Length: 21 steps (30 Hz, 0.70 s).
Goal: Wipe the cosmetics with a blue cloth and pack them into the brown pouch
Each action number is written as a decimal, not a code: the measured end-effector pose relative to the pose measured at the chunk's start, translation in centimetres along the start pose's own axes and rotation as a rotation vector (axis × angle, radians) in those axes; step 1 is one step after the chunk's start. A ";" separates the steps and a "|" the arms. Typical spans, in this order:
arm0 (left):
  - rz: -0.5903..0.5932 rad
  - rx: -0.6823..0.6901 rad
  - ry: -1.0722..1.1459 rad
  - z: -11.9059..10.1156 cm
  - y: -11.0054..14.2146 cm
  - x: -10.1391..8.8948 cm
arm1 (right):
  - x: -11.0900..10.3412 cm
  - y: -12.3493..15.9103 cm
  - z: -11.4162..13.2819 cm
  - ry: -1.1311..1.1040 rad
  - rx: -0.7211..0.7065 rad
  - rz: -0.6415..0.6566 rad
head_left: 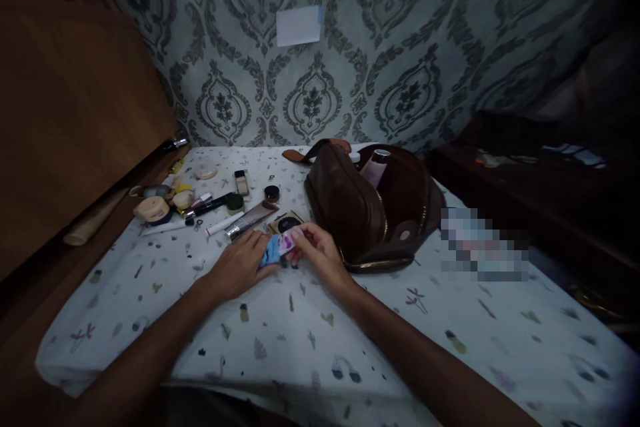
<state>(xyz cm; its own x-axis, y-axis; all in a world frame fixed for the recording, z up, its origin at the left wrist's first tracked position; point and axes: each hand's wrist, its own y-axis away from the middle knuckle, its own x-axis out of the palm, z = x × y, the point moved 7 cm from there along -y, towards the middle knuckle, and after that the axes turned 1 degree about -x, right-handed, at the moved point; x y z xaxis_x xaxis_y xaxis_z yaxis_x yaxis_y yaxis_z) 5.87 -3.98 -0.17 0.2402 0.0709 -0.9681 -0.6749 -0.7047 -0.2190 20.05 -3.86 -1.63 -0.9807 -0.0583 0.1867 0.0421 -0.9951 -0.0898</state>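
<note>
Both my hands meet over a small blue, white and purple packet (278, 247) on the printed white cloth (280, 340). My left hand (241, 265) lies palm down with its fingers closed on the packet's blue end. My right hand (316, 252) pinches the pale purple end between thumb and fingers. Just behind the packet lie a square brown compact (287, 221) and a silver tube (249, 219). Right of my hands stands an open brown leather bag (367, 210) with a pale pink bottle (376, 167) sticking out of its top.
Several cosmetics are scattered at the back left: a round powder case (205, 171), small jars (271, 193), a black pen-like stick (210, 205), tape rolls (153, 209). A wooden panel (70, 113) rises on the left, patterned wallpaper behind, a dark shelf (530, 173) on the right.
</note>
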 end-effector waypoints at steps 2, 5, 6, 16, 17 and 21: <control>-0.003 0.026 -0.016 0.3 0.1 -0.1 | -0.3 -0.2 0.0 -0.014 -0.007 -0.038; -0.035 0.063 -0.002 0.6 0.1 -0.4 | -0.6 -0.3 0.0 -0.022 -0.020 -0.068; -0.046 0.075 0.008 0.7 0.1 -0.6 | -0.7 -0.3 0.1 -0.029 -0.020 -0.067; -0.175 0.040 0.047 1.5 0.4 -2.0 | -0.4 -0.2 0.0 -0.026 -0.007 -0.021; -0.200 0.049 0.032 1.3 0.4 -1.9 | -0.4 -0.2 -0.3 -0.021 0.002 -0.015; -0.230 0.087 0.052 0.7 0.4 -1.5 | -0.3 -0.5 -1.0 -0.014 0.013 -0.009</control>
<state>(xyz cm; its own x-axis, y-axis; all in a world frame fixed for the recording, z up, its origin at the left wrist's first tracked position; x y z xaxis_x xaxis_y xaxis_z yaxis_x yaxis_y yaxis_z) 4.75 -3.89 1.12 0.4282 0.1843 -0.8847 -0.6555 -0.6106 -0.4444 20.16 -3.23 -2.61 -0.9783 -0.0507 0.2008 0.0362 -0.9965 -0.0754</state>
